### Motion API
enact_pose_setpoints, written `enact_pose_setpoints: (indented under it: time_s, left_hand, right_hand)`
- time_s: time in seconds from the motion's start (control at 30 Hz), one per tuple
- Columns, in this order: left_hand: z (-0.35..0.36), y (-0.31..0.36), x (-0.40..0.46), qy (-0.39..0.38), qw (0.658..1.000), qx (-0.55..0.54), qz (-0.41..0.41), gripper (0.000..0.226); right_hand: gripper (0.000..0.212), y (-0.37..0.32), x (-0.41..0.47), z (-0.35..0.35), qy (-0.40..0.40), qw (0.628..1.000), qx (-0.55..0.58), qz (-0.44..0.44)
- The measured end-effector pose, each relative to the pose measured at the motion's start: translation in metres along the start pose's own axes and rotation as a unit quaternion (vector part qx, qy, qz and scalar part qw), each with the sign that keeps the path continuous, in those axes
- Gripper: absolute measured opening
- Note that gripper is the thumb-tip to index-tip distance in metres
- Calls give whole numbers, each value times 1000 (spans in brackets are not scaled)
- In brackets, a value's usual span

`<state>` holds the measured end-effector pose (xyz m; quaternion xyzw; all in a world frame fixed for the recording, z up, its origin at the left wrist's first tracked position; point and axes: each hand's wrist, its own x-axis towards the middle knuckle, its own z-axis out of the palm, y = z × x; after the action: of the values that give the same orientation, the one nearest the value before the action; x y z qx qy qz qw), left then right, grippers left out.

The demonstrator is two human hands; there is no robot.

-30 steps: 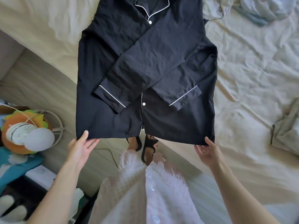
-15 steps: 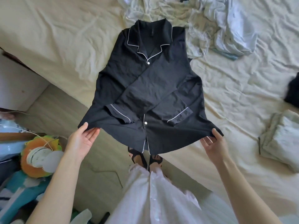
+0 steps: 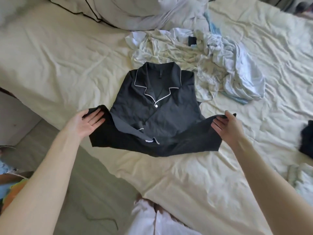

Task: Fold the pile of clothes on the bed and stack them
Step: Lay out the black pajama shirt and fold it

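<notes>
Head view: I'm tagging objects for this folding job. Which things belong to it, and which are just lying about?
Belongs to the job:
black shirt, hem held by left hand and right hand
unfolded clothes pile
dark garment at the right edge
bed

Just lying about:
pillow
orange toy on the floor

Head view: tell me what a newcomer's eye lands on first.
The black pajama shirt with white piping, collar away from the person, lies mid-bed, its hem lifted by the left hand and right hand, one at each bottom corner. Just beyond its collar sits a crumpled pile of pale clothes on the cream bed sheet.
</notes>
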<state>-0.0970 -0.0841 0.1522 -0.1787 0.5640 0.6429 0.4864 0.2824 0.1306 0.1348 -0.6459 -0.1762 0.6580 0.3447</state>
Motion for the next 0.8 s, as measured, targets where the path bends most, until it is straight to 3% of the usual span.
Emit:
enact_pose_setpoints:
  time_s: [0.27,0.37,0.5,0.57,0.63,0.73,0.8]
  left_hand:
    - [101,84,155,-8,997,51,57,38]
    - [133,97,211,-45,992,73,88,37]
    - [146,81,255,-66,976,187,91,46]
    - [138,62,260,-36,958,265,107,47]
    - [116,36,252,18,939,304,160,33]
    - [61,-12,221,152,889,372,222,25]
    - [24,-44,194,246,865,385,207,26]
  right_hand:
    - [12,-83,148,117,-19,998,38,-50]
    - [20,-95,203,142,-48,994,69,-68]
    - [41,-76,235,150,-80,995,-24,-61]
    - [50,-54,229,143,-68,994,-67,-57]
    - [41,-26,210,126,-45,994,-80,-53]
    - [18,29,168,84,22,994,-110,-12]
    - [28,67,142,51,83,986,-143,38]
